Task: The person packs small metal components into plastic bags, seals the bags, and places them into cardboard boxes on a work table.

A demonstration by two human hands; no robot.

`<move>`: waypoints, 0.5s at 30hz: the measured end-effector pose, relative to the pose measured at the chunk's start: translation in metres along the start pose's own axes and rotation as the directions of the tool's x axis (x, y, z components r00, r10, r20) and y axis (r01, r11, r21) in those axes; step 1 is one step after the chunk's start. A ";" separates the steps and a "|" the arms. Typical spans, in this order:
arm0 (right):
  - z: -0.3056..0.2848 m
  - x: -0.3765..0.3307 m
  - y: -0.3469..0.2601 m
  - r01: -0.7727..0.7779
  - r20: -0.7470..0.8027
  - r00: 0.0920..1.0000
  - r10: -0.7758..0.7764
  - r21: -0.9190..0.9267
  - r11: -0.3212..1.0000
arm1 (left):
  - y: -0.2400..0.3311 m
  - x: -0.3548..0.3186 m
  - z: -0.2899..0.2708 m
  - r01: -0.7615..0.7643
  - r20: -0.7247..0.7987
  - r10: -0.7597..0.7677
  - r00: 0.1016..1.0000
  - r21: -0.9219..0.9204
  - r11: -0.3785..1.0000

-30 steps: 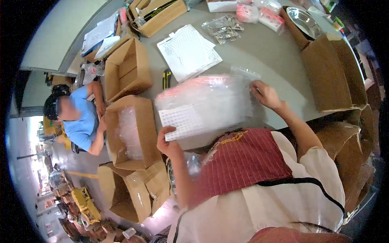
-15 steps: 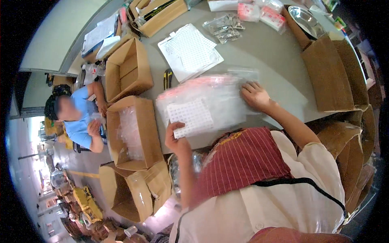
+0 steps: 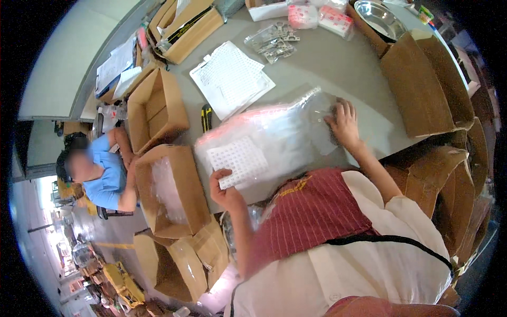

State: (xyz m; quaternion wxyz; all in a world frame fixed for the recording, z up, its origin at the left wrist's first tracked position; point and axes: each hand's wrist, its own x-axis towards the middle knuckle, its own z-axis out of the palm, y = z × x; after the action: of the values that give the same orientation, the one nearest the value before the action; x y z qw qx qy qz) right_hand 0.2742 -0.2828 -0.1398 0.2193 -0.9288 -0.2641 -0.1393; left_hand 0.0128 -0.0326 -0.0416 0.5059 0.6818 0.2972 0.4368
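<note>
In the head view, the left hand [image 3: 226,191], just below the centre of the frame, has its grip pinched on the lower edge of a label sheet [image 3: 240,158]. The sheet lies over clear plastic bags [image 3: 280,140] at the frame's centre, on the grey surface [image 3: 369,90]. Right of centre, the right hand [image 3: 346,126] touches a loose bag [image 3: 320,124]; whether its grip is closed on it, I cannot tell. A cutter [image 3: 206,119] lies above the bags.

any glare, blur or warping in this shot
All in the head view: fisheye bending and a dark rim; shiny highlights on the clear bags and metal bowl; blown-out background at far left; fine marks on the held printed sheet look soft.
</note>
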 end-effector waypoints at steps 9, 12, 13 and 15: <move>-0.142 0.066 0.080 -0.121 -0.227 0.949 0.218 0.376 0.919 | 0.021 0.001 0.009 -0.051 0.123 0.048 0.991 0.026 0.998; -0.246 0.118 0.133 -0.162 -0.627 0.760 0.171 0.072 0.984 | 0.017 0.003 0.004 -0.016 0.126 0.014 0.992 0.018 1.000; -0.266 0.126 0.189 -0.185 -0.599 0.797 0.082 -0.113 0.976 | 0.019 0.008 0.005 -0.020 0.134 0.020 0.991 0.003 1.000; -0.287 0.139 0.276 -0.443 -0.311 0.881 0.356 -0.278 0.852 | 0.026 0.017 0.002 -0.078 0.315 0.081 0.946 -0.023 0.997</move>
State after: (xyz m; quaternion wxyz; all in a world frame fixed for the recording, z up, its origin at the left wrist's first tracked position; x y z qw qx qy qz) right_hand 0.4997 -0.5725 0.0682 0.1105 -0.9623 -0.0061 -0.2486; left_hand 0.0208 -0.0270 -0.0124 0.5323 0.7518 0.1827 0.3437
